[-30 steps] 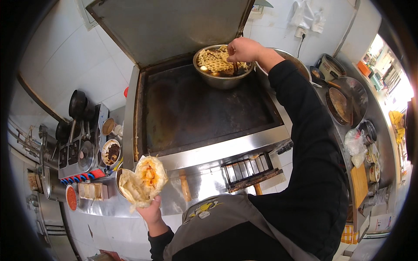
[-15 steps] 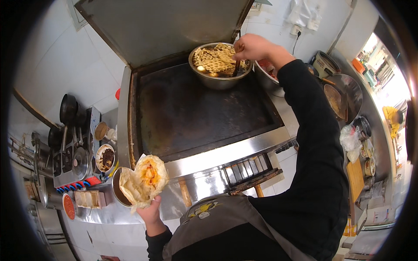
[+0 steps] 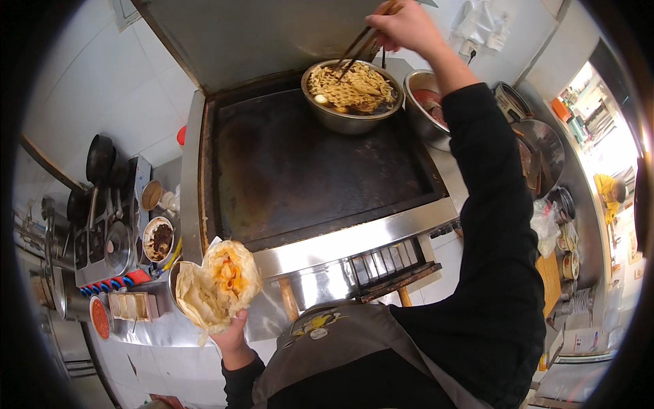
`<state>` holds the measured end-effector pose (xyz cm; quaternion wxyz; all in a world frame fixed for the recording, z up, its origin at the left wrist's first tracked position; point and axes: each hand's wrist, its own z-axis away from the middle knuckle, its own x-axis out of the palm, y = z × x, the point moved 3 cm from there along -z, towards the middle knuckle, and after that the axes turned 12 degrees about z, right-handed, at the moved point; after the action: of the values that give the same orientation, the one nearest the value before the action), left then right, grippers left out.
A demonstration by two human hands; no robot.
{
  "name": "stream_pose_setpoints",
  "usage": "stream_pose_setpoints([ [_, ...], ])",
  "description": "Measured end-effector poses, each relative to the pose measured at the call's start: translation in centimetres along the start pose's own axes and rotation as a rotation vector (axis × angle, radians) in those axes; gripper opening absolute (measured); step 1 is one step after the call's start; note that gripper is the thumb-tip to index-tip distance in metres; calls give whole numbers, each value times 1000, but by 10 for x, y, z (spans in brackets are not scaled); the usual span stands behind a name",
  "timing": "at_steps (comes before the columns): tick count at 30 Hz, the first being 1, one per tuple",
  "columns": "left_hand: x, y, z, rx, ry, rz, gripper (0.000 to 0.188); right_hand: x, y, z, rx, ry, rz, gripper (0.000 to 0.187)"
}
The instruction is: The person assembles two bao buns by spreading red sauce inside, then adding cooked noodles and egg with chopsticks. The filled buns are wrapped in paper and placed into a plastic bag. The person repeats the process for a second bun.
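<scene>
Well to the left of the left hand [image 3: 231, 334], a tub [image 3: 100, 319] of red sauce is set on the tabletop [image 3: 170, 332], with a box [image 3: 133, 307] placed just beside it, nearer the hand. Farther off on that side, dark pans [image 3: 100, 160] are seen over a stove [image 3: 94, 270], and a white bowl [image 3: 159, 240] of dark paste is set between the stove and the hand. In the left hand an opened bread [image 3: 219, 283] is held by its near edge; the thumb is laid against it, while the fingers are mostly hidden underneath, so their curl cannot be told. In the bread's right half, orange-red filling [image 3: 230, 274] is exposed. Beyond the left hand and to its right, a dark griddle [image 3: 306, 180] is spread out. At the griddle's far edge, below and left of the right hand [image 3: 407, 28], a steel basin [image 3: 351, 124] is filled with golden lattice-cut pieces [image 3: 347, 88] and a pale egg [image 3: 320, 99]. Chopsticks [image 3: 351, 49] are pinched in the right hand, slanted down to the left, their tips lowered to the pieces. Under the right forearm, a pot [image 3: 417, 112] with reddish contents is partly covered from view. Farther right of that hand, a wok [image 3: 553, 155] and a plastic bag [image 3: 545, 228] are placed.
</scene>
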<state>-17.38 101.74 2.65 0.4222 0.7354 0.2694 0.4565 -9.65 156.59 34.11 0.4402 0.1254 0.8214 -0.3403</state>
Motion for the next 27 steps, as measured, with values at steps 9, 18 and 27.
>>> stream_pose_setpoints([
  [9,-10,5,6,42,10,15,101,119,-22,-24,-44,-24,232,31],
  [18,-21,-3,4,82,73,45,92,155,-9,-8,-67,51,473,34],
  [27,-13,-2,2,58,50,40,94,109,-16,-1,-62,126,559,27],
])
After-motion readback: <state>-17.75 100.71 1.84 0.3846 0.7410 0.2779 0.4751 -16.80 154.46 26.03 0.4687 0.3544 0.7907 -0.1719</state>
